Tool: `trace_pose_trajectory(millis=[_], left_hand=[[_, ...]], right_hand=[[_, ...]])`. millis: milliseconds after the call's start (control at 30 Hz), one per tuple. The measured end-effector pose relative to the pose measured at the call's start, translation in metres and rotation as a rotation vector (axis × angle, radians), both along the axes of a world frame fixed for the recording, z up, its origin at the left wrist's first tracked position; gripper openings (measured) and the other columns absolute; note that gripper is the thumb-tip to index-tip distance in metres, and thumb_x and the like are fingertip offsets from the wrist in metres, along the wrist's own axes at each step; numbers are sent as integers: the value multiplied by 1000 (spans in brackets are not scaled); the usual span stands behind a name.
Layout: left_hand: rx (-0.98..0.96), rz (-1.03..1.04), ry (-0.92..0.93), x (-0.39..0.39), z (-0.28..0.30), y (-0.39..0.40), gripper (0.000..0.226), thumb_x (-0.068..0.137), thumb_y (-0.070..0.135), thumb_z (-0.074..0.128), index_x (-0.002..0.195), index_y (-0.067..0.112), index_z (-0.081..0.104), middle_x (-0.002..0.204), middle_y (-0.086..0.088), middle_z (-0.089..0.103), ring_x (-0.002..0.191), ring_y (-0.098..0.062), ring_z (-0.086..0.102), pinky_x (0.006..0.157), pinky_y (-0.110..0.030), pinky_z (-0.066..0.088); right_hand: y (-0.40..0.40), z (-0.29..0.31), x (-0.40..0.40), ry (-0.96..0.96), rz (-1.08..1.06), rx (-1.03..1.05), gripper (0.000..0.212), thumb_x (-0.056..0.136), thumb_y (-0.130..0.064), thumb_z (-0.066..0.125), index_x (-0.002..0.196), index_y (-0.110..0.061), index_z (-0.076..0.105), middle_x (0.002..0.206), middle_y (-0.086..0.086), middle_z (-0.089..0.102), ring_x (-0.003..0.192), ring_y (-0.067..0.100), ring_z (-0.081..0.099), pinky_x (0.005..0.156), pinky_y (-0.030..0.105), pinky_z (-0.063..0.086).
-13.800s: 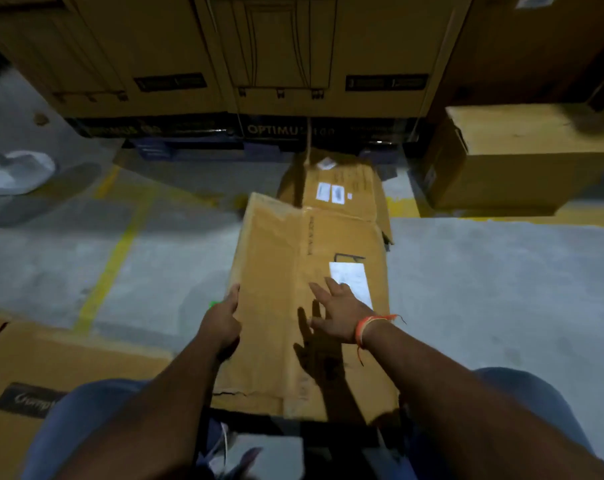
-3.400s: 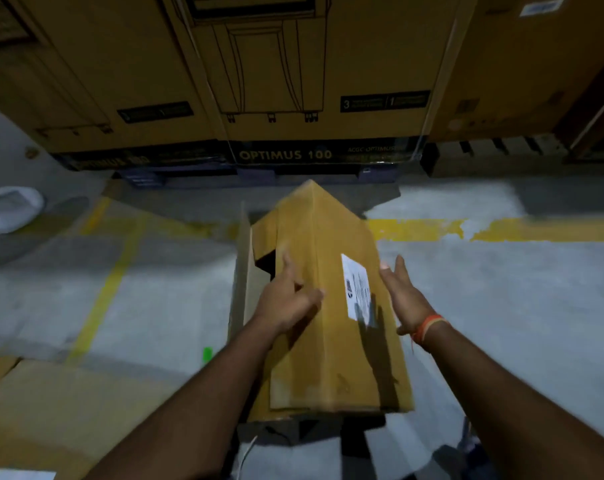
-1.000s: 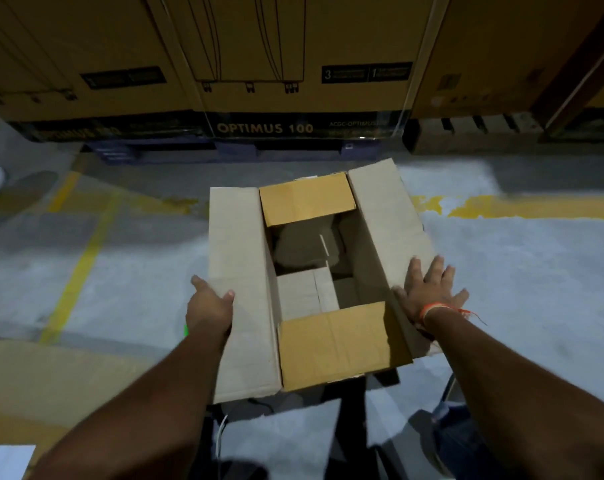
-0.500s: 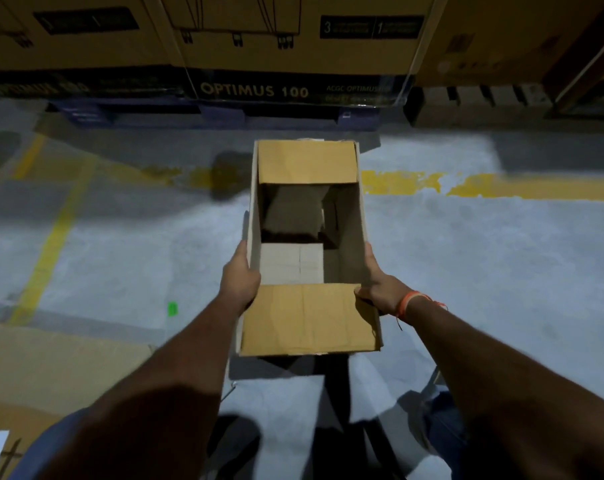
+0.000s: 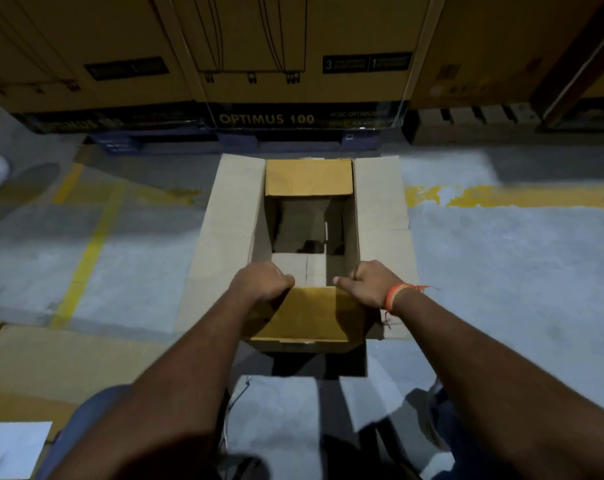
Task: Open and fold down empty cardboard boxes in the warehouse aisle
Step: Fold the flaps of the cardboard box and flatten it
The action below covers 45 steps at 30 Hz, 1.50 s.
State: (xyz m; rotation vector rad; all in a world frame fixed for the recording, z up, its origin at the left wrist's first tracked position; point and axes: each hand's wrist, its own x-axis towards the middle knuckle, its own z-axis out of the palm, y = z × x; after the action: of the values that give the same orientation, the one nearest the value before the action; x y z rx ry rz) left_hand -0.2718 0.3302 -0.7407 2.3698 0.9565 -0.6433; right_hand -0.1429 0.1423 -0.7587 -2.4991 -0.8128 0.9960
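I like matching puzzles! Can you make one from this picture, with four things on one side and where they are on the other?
Things:
1. open brown cardboard box
2. orange string wristband
3. yellow painted floor line
4. big printed "OPTIMUS 100" carton

Places:
A. on the right wrist
B. behind the box, by the wall
C. on the floor, left of the box
D. between both hands

Pairs: 1-D, 2-A, 3-C, 4-B

A warehouse: stacked printed cartons (image 5: pixel 293 64) on pallets (image 5: pixel 224 142) line a concrete floor (image 5: pixel 501 271) with yellow lines (image 5: pixel 86 254).
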Motion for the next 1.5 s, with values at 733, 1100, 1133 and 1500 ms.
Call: trace_pose_trajectory(millis=[733, 1100, 1133, 1500], left_hand=[[-6, -751, 239, -45, -98, -38, 40, 97, 26, 58, 136, 29, 59, 131, -11, 64, 117, -31, 60, 97, -38, 50], [-1262, 918, -584, -7, -109, -30, 49, 103, 39, 53, 146, 15, 49, 138, -11, 62, 122, -24, 61, 112, -39, 42], [-1336, 1076, -705, 9, -107, -24, 53, 103, 40, 51, 148, 11, 43, 145, -15, 56, 132, -28, 55, 118, -42, 36], [-1189, 1333, -1243, 132, -93, 68, 57, 107, 37, 43, 157, 12, 33, 163, -12, 32, 151, -29, 30, 121, -36, 29]], right_hand=[[-7, -83, -74, -140, 639, -372, 46, 96, -27, 56, 142, -23, 49, 129, 16, 63, 114, 35, 62, 92, 39, 52], [30, -93, -27, 1190, -1039, 788, 72, 75, -19, 61, 144, -18, 38, 139, 14, 60, 133, 28, 52, 118, 45, 31], [42, -92, -13, 1264, -1155, 910, 68, 76, -20, 60, 141, -13, 42, 140, 19, 58, 134, 32, 51, 119, 47, 30], [132, -82, 98, 1137, -1120, 1224, 43, 99, -39, 43, 138, -23, 53, 154, 0, 44, 143, 26, 41, 117, 50, 30]])
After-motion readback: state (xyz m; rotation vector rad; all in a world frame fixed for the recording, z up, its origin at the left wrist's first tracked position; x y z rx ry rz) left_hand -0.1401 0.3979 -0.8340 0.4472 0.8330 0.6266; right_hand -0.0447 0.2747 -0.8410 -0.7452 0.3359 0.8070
